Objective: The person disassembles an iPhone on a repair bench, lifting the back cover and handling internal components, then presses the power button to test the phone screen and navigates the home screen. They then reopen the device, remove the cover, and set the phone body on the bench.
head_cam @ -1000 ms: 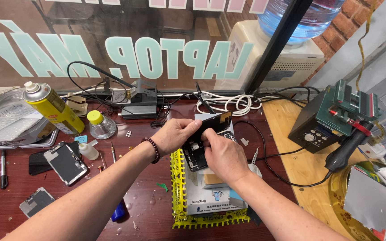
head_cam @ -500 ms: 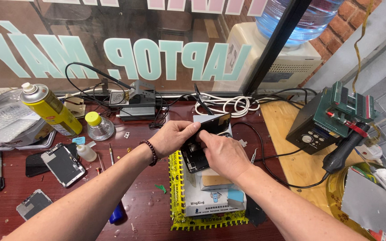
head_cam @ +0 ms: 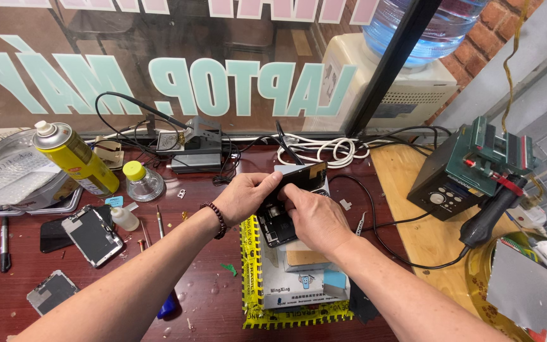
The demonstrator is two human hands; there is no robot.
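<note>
The opened phone (head_cam: 286, 202) sits between both hands at the centre of the desk (head_cam: 178, 278), its long axis running from about 1 o'clock down to 7 o'clock, the lifted dark panel with a tan patch at the far end and the exposed innards at the near end. The left hand (head_cam: 245, 197) comes in from 9 o'clock and pinches the phone's far left edge, fingers curled over the rim. The right hand (head_cam: 314, 218) lies at 4 o'clock of the phone, fingertips pressed on its middle, palm covering the lower right part. Both hands touch it; neither is clearly nearer. Under them lies a white box (head_cam: 295, 285) on a yellow-edged mat (head_cam: 251, 272).

At 10 o'clock, well apart, stand a yellow spray can (head_cam: 74, 158) and a small yellow-capped bottle (head_cam: 142, 180); a loose phone screen (head_cam: 91, 235) lies at 9 o'clock. A green hot-air station (head_cam: 470, 168) stands at 3 o'clock.

Against the earlier frames, the hands keep the same grip and the phone keeps its tilt; only the view has shifted slightly, with the bench items in the same places.
</note>
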